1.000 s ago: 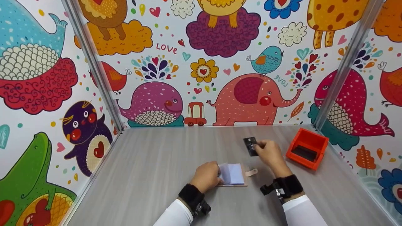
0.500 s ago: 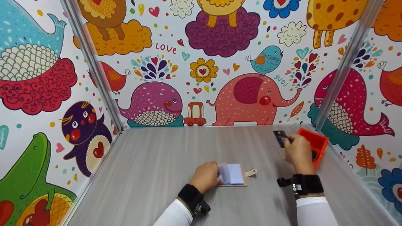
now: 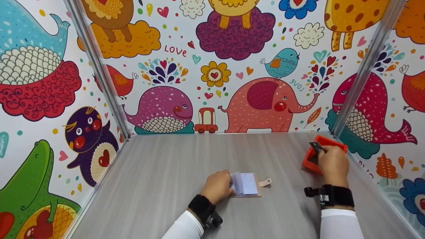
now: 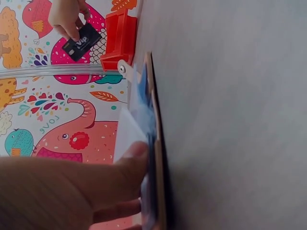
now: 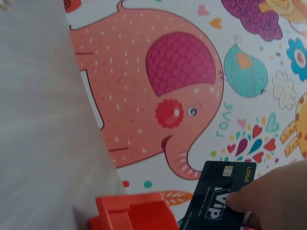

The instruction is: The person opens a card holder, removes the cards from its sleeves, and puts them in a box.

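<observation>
My right hand [image 3: 333, 162] pinches a black VIP card [image 5: 223, 191] between thumb and fingers, over the red-orange bin [image 3: 310, 161] at the back right. The card's chip and lettering face the right wrist camera. On the table lies an open card holder [image 3: 249, 184] with clear plastic sleeves, a tan cover and a snap strap [image 3: 265, 182] sticking out to its right. My left hand [image 3: 217, 187] holds its left side, the thumb [image 4: 134, 155] pressing on the sleeves in the left wrist view. The bin's inside is partly hidden by my right hand.
The grey table [image 3: 166, 166] is closed in by printed walls with cartoon animals at the back and sides. Metal posts [image 3: 99, 69] stand at the wall corners. Each wrist wears a black strap [image 3: 338, 196] with a small camera.
My right hand has carried the black card rightward, from above the table behind the card holder to over the red-orange bin. My left hand has stayed on the card holder.
</observation>
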A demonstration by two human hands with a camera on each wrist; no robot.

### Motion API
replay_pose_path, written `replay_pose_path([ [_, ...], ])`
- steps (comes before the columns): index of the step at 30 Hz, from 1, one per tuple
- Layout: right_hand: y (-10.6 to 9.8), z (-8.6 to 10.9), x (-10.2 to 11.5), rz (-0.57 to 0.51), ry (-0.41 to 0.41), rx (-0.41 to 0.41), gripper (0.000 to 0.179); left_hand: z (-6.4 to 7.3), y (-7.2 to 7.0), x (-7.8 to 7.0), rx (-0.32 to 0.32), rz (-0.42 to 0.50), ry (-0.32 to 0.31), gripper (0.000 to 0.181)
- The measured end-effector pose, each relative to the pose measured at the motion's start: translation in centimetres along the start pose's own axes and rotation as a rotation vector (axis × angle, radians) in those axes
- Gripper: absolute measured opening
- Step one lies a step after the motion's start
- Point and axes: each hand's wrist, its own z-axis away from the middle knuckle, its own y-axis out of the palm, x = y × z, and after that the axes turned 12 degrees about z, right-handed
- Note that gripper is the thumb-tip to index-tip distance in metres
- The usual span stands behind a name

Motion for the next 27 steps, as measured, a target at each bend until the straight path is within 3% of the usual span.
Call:
replay_pose_path([
  [12,0.4,-0.3,-3.2,0.057,0.025,0.047,0.039,0.0,0.0,0.0,-0.001,-0.009,0.005,0.035],
  [19,1.0,-0.5,-3.4,0.111,0.048,0.116,0.041,-0.1,0.0,-0.1,0.018,0.0,-0.018,0.034],
  [27,2.7,-0.3,-3.0,0.172,-0.05,0.063,0.037,0.0,0.1,-0.1,0.008,-0.021,-0.002,0.041],
])
